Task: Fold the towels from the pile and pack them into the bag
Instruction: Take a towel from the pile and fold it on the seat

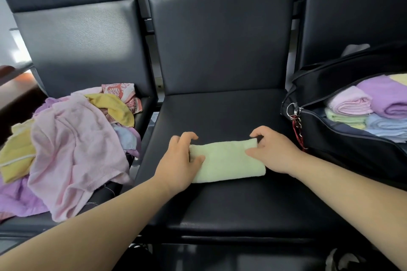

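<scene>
Fingers [186,137] of left hand [180,160] and right hand [273,149] pinch one green towel [226,160]; five folded towels [350,101] show in one bag [352,145].

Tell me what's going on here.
A person is folding a green towel on the middle seat. The left hand grips its left end and the right hand pinches its right end. A pile of unfolded towels lies on the seat to the left. The open bag to the right already holds several folded towels.
</scene>
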`<state>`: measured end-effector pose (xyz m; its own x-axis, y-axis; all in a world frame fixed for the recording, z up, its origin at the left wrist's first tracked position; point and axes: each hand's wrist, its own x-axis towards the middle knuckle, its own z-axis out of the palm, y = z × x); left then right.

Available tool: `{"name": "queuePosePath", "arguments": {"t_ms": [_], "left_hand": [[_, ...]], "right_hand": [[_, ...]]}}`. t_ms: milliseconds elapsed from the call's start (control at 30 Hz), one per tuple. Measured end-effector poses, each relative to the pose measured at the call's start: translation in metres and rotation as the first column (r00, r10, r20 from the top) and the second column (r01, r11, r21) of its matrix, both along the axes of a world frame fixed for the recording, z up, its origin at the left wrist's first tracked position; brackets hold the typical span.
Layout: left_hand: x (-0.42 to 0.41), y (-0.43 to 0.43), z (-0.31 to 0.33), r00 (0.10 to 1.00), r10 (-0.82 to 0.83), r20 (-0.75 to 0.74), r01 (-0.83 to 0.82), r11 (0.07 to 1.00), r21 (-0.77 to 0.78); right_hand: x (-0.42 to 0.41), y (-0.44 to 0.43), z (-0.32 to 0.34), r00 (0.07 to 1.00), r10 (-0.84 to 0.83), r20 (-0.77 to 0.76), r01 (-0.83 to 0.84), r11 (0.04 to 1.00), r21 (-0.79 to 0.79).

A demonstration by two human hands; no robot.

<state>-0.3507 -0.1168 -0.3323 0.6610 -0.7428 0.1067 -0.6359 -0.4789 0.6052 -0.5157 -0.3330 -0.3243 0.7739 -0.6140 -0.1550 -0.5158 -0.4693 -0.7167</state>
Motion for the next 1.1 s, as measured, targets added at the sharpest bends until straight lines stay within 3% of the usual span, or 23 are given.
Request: {"name": "queuePosePath", "arguments": {"t_ms": [67,133,233,333,500,600,700,833,933,1100], "left_hand": [[0.003,0.000,-0.001,0.993,-0.084,0.088,0.086,0.996,-0.022],[0.009,0.000,-0.001,0.969,-0.203,0.143,0.204,0.979,0.008],[0.019,0.001,0.001,0.932,-0.329,0.156,0.319,0.944,0.084],[0.026,0.001,0.007,0.939,-0.343,-0.006,0.338,0.925,0.172],[0.025,-0.002,0.009,0.933,-0.278,-0.229,0.323,0.927,0.190],[0.021,-0.007,0.008,0.920,-0.282,-0.273,0.336,0.925,0.177],[0.018,-0.007,0.009,0.934,-0.280,-0.221,0.325,0.924,0.200],[0.001,-0.007,0.014,0.947,-0.285,-0.150,0.310,0.933,0.184],[-0.012,-0.011,0.025,0.951,-0.286,-0.119,0.300,0.947,0.117],[-0.021,-0.038,0.063,0.958,-0.281,-0.052,0.278,0.958,-0.067]], "right_hand": [[0.001,0.001,0.007,0.990,0.142,0.009,-0.137,0.971,-0.196],[-0.001,0.003,0.014,0.939,0.345,-0.012,-0.336,0.903,-0.268],[-0.003,0.005,0.027,0.845,0.498,-0.195,-0.531,0.825,-0.193],[-0.002,0.002,0.039,0.770,0.556,-0.313,-0.609,0.787,-0.100],[0.009,0.012,0.039,0.802,0.508,-0.313,-0.534,0.845,0.003],[0.017,0.016,0.038,0.822,0.496,-0.279,-0.504,0.862,0.049],[0.017,0.015,0.039,0.825,0.500,-0.265,-0.454,0.864,0.217],[0.002,0.009,0.046,0.811,0.537,-0.231,-0.394,0.795,0.461],[-0.013,0.000,0.056,0.834,0.527,-0.161,-0.400,0.779,0.482],[-0.042,-0.021,0.093,0.921,0.380,0.083,-0.381,0.841,0.385]]}}
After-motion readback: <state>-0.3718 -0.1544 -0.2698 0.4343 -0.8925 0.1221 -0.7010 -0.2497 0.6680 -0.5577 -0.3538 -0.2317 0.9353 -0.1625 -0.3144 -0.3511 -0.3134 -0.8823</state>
